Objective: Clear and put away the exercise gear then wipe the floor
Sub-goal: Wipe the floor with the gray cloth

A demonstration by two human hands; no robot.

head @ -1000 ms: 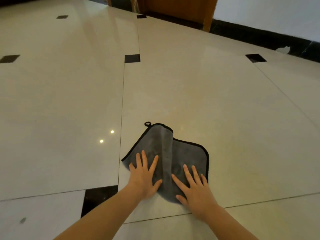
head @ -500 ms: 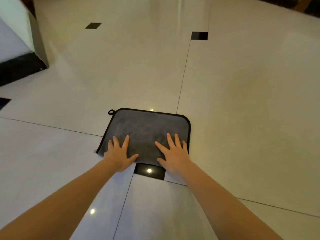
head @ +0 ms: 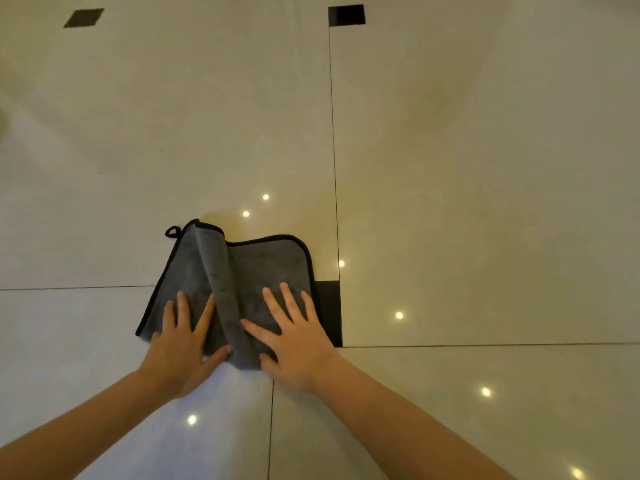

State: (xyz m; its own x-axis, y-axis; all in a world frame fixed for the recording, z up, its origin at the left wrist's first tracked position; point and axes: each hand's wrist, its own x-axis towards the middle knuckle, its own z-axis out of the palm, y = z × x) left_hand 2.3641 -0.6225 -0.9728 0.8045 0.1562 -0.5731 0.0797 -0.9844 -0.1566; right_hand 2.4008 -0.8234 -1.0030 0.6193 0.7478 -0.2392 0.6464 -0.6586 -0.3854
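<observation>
wiping floor [head: 485, 168] | left hand [head: 180, 344], right hand [head: 294, 337] lay flat, fingers spread, on cloth [head: 263, 268] | ridge ran toward 12 o'clock; flatten first

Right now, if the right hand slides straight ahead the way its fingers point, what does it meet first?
Only more grey cloth beneath the right hand, then its black-trimmed far edge; beyond looks like bare floor tile.

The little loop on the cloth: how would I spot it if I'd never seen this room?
Start at the pale tiled floor, then find the grey cloth under the left hand and right hand. At its far left corner a small black loop sticks out, the only part lying beyond the black edging.
</observation>
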